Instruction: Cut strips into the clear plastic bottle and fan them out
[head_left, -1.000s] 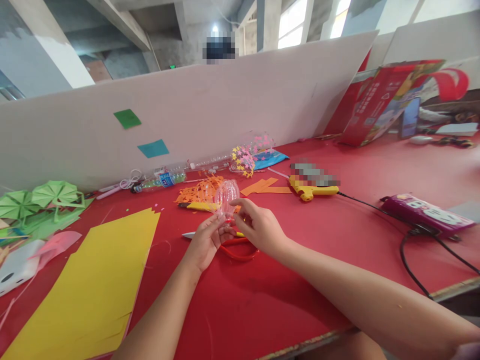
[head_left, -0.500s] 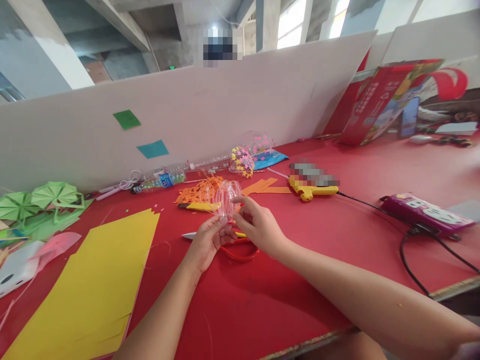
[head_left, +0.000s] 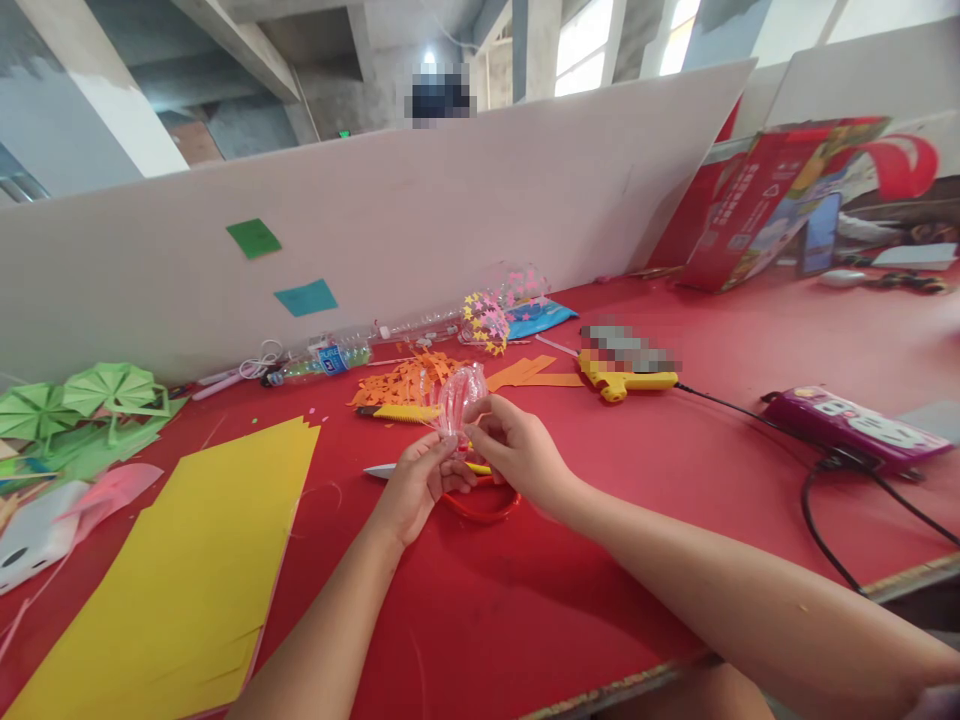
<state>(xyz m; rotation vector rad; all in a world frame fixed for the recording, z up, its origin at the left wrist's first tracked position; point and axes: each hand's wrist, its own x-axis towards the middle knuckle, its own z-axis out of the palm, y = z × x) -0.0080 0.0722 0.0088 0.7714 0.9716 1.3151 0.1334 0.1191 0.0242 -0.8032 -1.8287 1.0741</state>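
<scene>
Between my hands is a clear plastic piece cut into thin curved strips [head_left: 456, 395], like part of a bottle, held just above the table. My left hand [head_left: 421, 480] pinches its lower end between thumb and fingers. My right hand [head_left: 517, 445] has its thumb and index finger closed at the right side of the strips. Below both hands lies a pair of scissors with red handles [head_left: 484, 510], its blade pointing left and partly hidden. A yellow utility knife [head_left: 397, 412] rests just behind, beside a pile of orange paper scraps [head_left: 405, 382].
Yellow paper sheets [head_left: 187, 560] cover the left of the red table. A yellow glue gun [head_left: 630, 381] lies right of centre, its cable near a purple box [head_left: 847, 425]. Plastic bottles [head_left: 322, 360] and star-covered clear pieces [head_left: 487, 320] line the white partition [head_left: 420, 220].
The clear strips have drawn closer together into a narrower bundle. My right fingers have shifted slightly at the strips, while my left hand stays nearly in place.
</scene>
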